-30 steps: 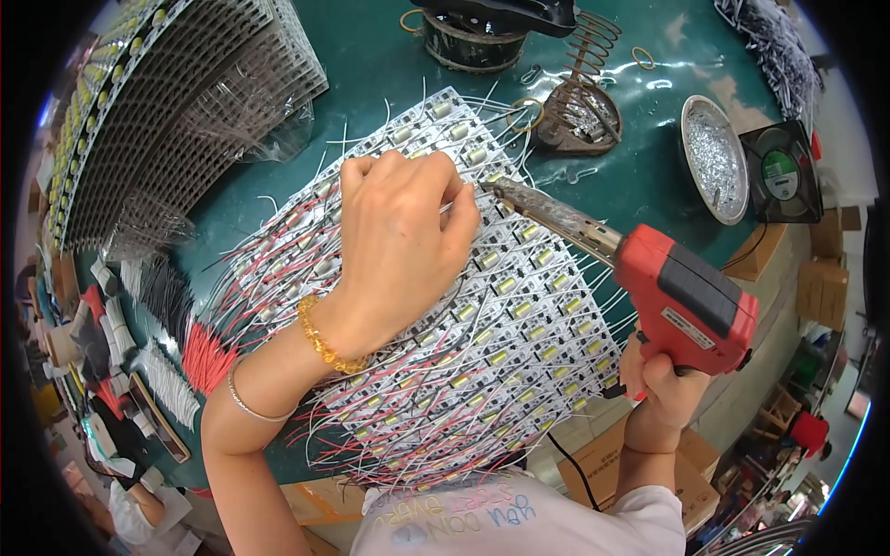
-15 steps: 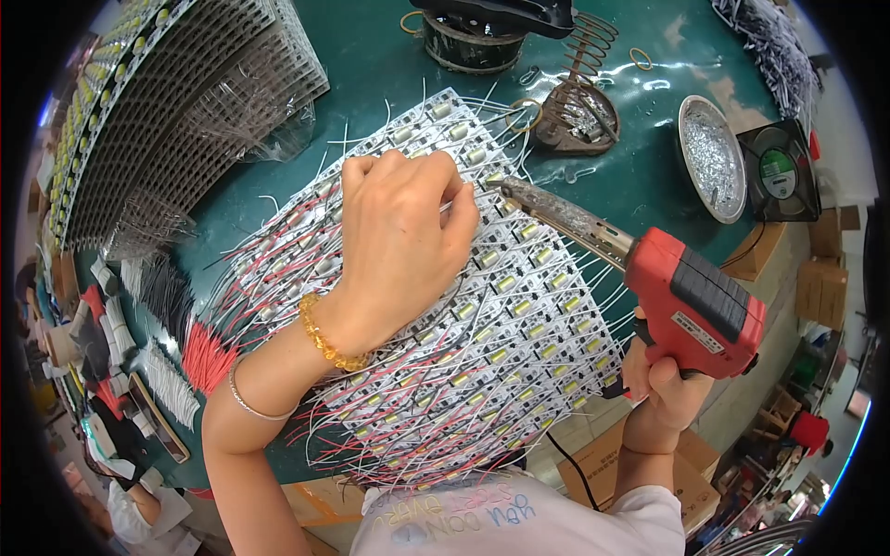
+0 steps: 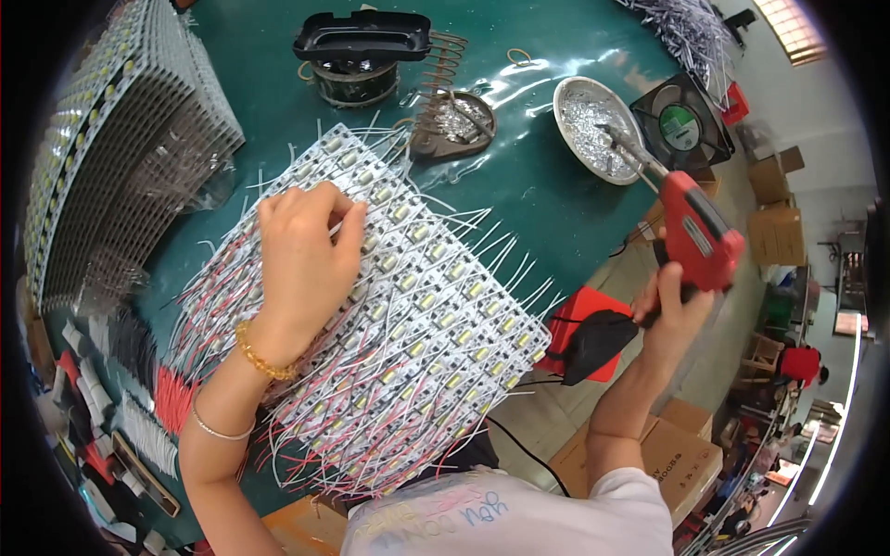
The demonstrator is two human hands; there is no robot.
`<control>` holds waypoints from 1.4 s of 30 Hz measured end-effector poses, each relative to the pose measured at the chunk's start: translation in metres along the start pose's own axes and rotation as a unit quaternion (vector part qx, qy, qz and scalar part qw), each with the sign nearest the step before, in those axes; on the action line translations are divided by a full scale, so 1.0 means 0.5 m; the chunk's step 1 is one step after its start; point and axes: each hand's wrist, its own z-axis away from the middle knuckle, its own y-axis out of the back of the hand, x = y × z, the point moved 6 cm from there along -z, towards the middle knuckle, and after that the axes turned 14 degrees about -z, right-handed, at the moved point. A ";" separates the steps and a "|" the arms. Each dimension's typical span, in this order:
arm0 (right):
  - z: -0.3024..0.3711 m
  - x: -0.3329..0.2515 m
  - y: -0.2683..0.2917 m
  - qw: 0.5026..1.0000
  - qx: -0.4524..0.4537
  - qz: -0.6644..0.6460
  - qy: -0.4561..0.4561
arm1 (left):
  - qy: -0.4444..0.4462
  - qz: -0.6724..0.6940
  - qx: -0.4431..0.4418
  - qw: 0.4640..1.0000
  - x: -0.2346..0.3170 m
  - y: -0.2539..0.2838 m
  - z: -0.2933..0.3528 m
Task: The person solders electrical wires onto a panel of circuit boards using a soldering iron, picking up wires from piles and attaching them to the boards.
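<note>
A white panel of many small LED circuit boards (image 3: 436, 320) lies on the green table, with thin red and white wires running across it and past its edges. Over its upper left part rests my left hand (image 3: 308, 259), fingers curled and thumb bent in; whatever the fingertips may pinch is hidden. My right hand (image 3: 675, 310) grips the handle of a red and black soldering gun (image 3: 697, 236). Its tip reaches into a round metal bowl (image 3: 559, 116) of silvery bits, right of the panel.
Tall stacked LED panels (image 3: 130, 157) stand at left, above bundles of red wires (image 3: 174, 398) and white wires (image 3: 148, 440). A coiled iron stand (image 3: 443, 69) sits beside a black tray (image 3: 362, 37) on a tin. A fan (image 3: 681, 128) stands behind the bowl.
The soldering gun has moved from the panel, near my left hand, out to the bowl. The view has shifted right; my left hand stays curled over the panel.
</note>
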 end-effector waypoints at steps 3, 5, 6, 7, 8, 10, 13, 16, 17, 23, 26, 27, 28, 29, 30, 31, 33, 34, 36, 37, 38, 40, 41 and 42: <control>0.029 -0.008 0.012 0.985 -0.045 -0.150 0.077 | 0.014 -0.011 0.001 1.000 -0.001 0.010 0.007; 0.046 -0.050 0.013 0.971 -0.102 -0.192 0.100 | -0.014 0.021 0.016 1.000 0.022 0.014 -0.016; 0.055 -0.055 -0.005 0.976 -0.154 -0.140 0.061 | -0.007 0.008 0.013 1.000 0.018 0.014 -0.016; 0.065 -0.054 -0.027 0.974 -0.160 -0.150 0.053 | -0.001 0.008 0.011 1.000 0.014 0.015 -0.014; 0.082 -0.047 -0.060 0.975 -0.160 -0.155 0.019 | 0.003 0.012 0.009 1.000 0.007 0.012 -0.010; 0.098 -0.001 -0.062 0.983 -0.131 -0.129 0.020 | 0.011 -0.007 0.005 1.000 -0.009 0.013 0.002; 0.098 0.002 -0.152 0.967 -0.199 -0.114 -0.109 | 0.012 -0.009 -0.008 1.000 -0.008 0.003 0.007; 0.090 0.024 -0.176 0.963 -0.212 -0.096 -0.133 | 0.007 -0.019 -0.008 1.000 -0.010 0.004 0.013; 0.090 0.029 -0.181 0.957 -0.230 -0.102 -0.145 | -0.004 -0.020 -0.002 1.000 -0.008 0.003 0.014; 0.087 0.045 -0.167 0.942 -0.187 -0.171 -0.219 | -0.009 -0.016 0.034 0.999 -0.004 0.005 0.011; 0.083 0.045 -0.164 0.943 -0.196 -0.155 -0.219 | -0.002 -0.009 0.006 1.000 -0.004 0.000 0.007; 0.085 0.045 -0.162 0.943 -0.196 -0.155 -0.219 | -0.002 -0.009 0.005 1.000 -0.004 0.000 0.006; 0.087 0.047 -0.159 0.943 -0.200 -0.147 -0.222 | -0.001 -0.007 0.004 1.000 -0.003 -0.001 0.006; 0.091 0.049 -0.158 0.942 -0.204 -0.140 -0.225 | -0.001 -0.006 0.003 1.000 -0.004 0.000 0.006; 0.093 0.050 -0.155 0.942 -0.204 -0.141 -0.225 | -0.002 -0.007 0.003 1.000 -0.003 0.001 0.006; 0.094 0.046 -0.152 0.947 -0.200 -0.145 -0.207 | -0.001 -0.009 0.003 1.000 -0.004 0.001 0.006; 0.096 0.043 -0.149 0.951 -0.193 -0.149 -0.188 | -0.002 -0.009 0.002 1.000 -0.002 -0.002 0.005; 0.093 0.032 -0.152 0.962 -0.192 -0.136 -0.138 | -0.002 -0.008 0.003 1.000 -0.001 -0.004 0.004; 0.092 0.019 -0.152 0.970 -0.190 -0.127 -0.085 | -0.005 -0.011 0.005 1.000 0.000 0.001 0.005; 0.094 0.017 -0.153 0.966 -0.204 -0.138 -0.083 | -0.002 -0.013 0.006 1.000 -0.001 0.003 0.006; 0.096 0.014 -0.153 0.961 -0.218 -0.149 -0.081 | 0.001 -0.015 0.006 1.000 -0.001 0.003 0.006; 0.097 0.010 -0.149 0.961 -0.218 -0.149 -0.080 | -0.004 -0.015 0.008 1.000 0.001 0.004 0.005; 0.098 0.011 -0.147 0.960 -0.221 -0.148 -0.083 | -0.005 -0.015 0.008 1.000 0.001 0.003 0.004; 0.099 0.012 -0.142 0.961 -0.218 -0.151 -0.082 | -0.009 -0.017 0.008 1.000 0.003 0.001 0.003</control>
